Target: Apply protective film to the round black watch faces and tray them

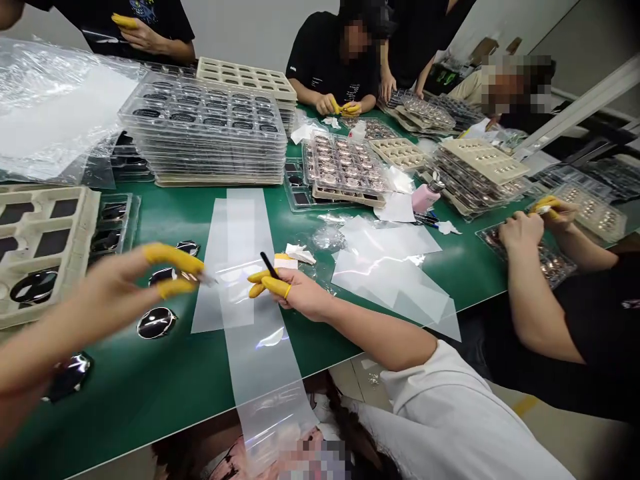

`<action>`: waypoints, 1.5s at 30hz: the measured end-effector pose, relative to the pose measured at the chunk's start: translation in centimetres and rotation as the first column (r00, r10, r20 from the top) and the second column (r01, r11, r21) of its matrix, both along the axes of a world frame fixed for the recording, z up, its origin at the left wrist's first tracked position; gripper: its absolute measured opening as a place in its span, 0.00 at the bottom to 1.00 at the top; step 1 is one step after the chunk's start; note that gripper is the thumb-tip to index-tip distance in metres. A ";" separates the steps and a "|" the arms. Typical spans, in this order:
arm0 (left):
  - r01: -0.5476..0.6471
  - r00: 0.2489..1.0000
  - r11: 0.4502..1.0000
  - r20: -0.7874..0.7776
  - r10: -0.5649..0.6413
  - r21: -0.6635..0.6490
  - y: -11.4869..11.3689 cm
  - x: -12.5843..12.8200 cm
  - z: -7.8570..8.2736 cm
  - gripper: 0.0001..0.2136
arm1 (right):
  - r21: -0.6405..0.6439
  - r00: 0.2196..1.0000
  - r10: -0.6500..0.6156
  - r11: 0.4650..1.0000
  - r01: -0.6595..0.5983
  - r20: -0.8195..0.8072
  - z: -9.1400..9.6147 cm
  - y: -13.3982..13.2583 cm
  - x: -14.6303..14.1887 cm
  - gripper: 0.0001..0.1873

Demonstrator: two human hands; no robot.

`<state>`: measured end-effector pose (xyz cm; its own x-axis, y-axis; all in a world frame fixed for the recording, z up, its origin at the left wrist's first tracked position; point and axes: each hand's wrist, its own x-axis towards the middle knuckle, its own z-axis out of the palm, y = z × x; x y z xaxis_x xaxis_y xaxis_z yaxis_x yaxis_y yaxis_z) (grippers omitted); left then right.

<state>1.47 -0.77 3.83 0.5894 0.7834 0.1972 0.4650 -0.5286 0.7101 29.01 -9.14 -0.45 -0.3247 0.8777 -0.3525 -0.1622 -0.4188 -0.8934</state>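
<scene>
Clear plastic film (245, 313) is laid in long overlapping strips across the green desk (125, 407), running from the middle of the view toward 6 o'clock. It lies flat on an open stretch of the surface, apparently so that it can be reached by both hands. The left hand (105, 293) is brought in from 9 o'clock, with its yellow-capped fingers (175, 259) curled toward the edge of the film. Those fingers are slightly parted, and whether a sliver of film is held between them cannot be told. The right hand (295, 293) is extended from 4 o'clock on a white-sleeved arm (400, 370), with the wrist bent. Its capped fingers (273, 287) appear closed on a thin black stick (269, 265), possibly a pen, which is angled up from the grip. Glossy black oval badges (157, 323) are set well apart on the desk around 8 to 9 o'clock, seemingly spaced to keep their faces from rubbing, beside a pulp tray (50, 233). The yellow caps are probably worn to keep skin off such surfaces. Stacks of clear blister trays (200, 133) are piled at 12 o'clock, and loose film sheets (385, 267) are spread at 3 o'clock.
</scene>
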 end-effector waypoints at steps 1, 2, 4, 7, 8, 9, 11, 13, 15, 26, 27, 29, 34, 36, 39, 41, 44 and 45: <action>0.172 0.985 0.985 0.019 -0.172 0.005 -1.3 1.6 -0.9 0.07 | -0.018 0.999 0.042 0.999 -0.042 -0.002 0.0 -0.1 -0.3 0.14; 0.281 0.959 0.960 0.030 -0.281 0.008 -2.5 2.9 -1.7 0.05 | -0.031 0.997 0.077 0.997 -0.077 -0.005 0.0 -0.2 -0.5 0.16; 0.349 0.932 0.933 0.070 -0.356 0.090 -4.2 4.7 -3.1 0.04 | -0.038 0.996 0.092 0.995 -0.093 -0.009 -0.1 -0.1 -0.6 0.20; 0.102 0.991 0.994 0.083 -0.104 0.032 -5.4 5.7 -5.0 0.14 | -0.021 1.000 -0.026 0.999 0.026 0.016 -0.4 0.4 -0.3 0.24; 0.039 0.997 0.996 0.076 -0.033 -0.086 -5.7 6.0 -5.6 0.22 | 0.002 0.997 -0.063 0.998 0.063 0.032 -0.5 0.5 -0.2 0.24; 0.013 0.997 0.974 0.075 0.004 -0.227 -6.0 6.2 -6.1 0.30 | 0.037 0.995 -0.081 0.996 0.079 0.055 -0.6 0.6 -0.1 0.23; 0.045 0.994 0.892 0.108 0.005 -0.450 -6.6 6.7 -6.7 0.39 | 0.148 0.987 -0.089 0.987 0.069 0.132 -1.1 0.6 -0.1 0.20; 0.065 0.989 0.863 0.146 0.010 -0.500 -7.1 7.3 -7.0 0.37 | 0.303 0.951 -0.117 0.953 0.027 0.285 -1.7 0.1 -0.5 0.15; 0.048 0.985 0.882 0.170 0.037 -0.469 -7.3 7.7 -7.1 0.33 | 0.486 0.863 -0.195 0.871 -0.066 0.466 -2.2 -0.6 -1.0 0.08; -0.015 0.924 0.838 0.312 0.219 -0.545 -6.8 6.8 -5.9 0.31 | 0.509 0.093 -0.520 0.852 0.122 0.849 -0.8 5.6 10.3 0.03; -0.001 0.915 0.836 0.336 0.222 -0.549 -6.9 6.8 -5.8 0.31 | 0.425 0.005 -0.429 0.897 0.121 0.903 -1.2 6.4 11.2 0.04; 0.014 0.901 0.836 0.370 0.228 -0.549 -7.1 6.7 -5.6 0.30 | 0.382 -0.105 -0.373 0.919 0.093 0.922 -1.9 7.0 12.0 0.13; 0.068 0.879 0.868 0.440 0.181 -0.492 -7.4 6.6 -5.5 0.25 | 0.599 0.052 -0.597 0.800 -0.033 0.800 -1.8 5.3 9.7 0.15; 0.077 0.879 0.864 0.443 0.178 -0.498 -7.5 6.6 -5.6 0.23 | 0.697 0.247 -0.666 0.715 -0.059 0.704 -1.4 4.2 7.9 0.11; 0.102 0.875 0.831 0.446 0.187 -0.548 -7.5 6.8 -5.6 0.22 | 0.822 0.541 -0.655 0.554 -0.132 0.528 -0.6 2.4 5.3 0.18; 0.112 0.871 0.810 0.450 0.199 -0.576 -7.5 7.0 -5.5 0.23 | 0.849 0.628 -0.596 0.480 -0.221 0.500 -0.2 1.7 4.4 0.18; 0.130 0.870 0.780 0.448 0.207 -0.613 -7.5 7.1 -5.2 0.24 | 0.806 0.543 -0.607 0.526 -0.272 0.580 -0.7 2.1 5.3 0.14; 0.135 0.871 0.768 0.444 0.209 -0.626 -7.5 7.1 -5.2 0.24 | 0.767 0.474 -0.613 0.586 -0.263 0.631 -1.2 2.6 6.0 0.13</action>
